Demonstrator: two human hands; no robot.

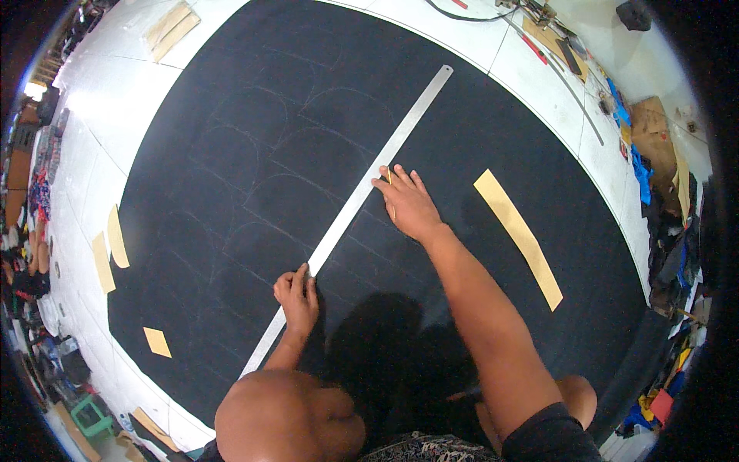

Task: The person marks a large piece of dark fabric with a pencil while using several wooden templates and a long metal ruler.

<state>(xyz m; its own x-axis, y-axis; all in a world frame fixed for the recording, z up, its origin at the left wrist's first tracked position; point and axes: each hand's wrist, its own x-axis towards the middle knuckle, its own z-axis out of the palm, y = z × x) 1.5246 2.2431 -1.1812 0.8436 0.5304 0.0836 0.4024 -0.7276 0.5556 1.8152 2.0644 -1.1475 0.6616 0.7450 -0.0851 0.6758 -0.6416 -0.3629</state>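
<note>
A long metal ruler [348,214] lies slantwise across black cloth [585,231] spread over the floor. My left hand [297,302] is at the ruler's nearer part, fingers bent and gripping its edge. Farther up, my right hand [409,206] lies palm down with fingertips on or beside the ruler's right edge. A thin yellow stick like a pencil [390,178] is tucked between its fingers. Faint pale lines, straight and curved, mark the cloth, mostly left of the ruler. To the right of my right hand lies a long tan paper strip [519,240].
Smaller tan pattern pieces [157,343] lie at the cloth's left side, two of them at its edge. White floor tiles [92,146] surround the cloth. Tools [568,55] are at the far right, coloured scraps [643,173] along the right wall. A green stool [92,416] stands lower left.
</note>
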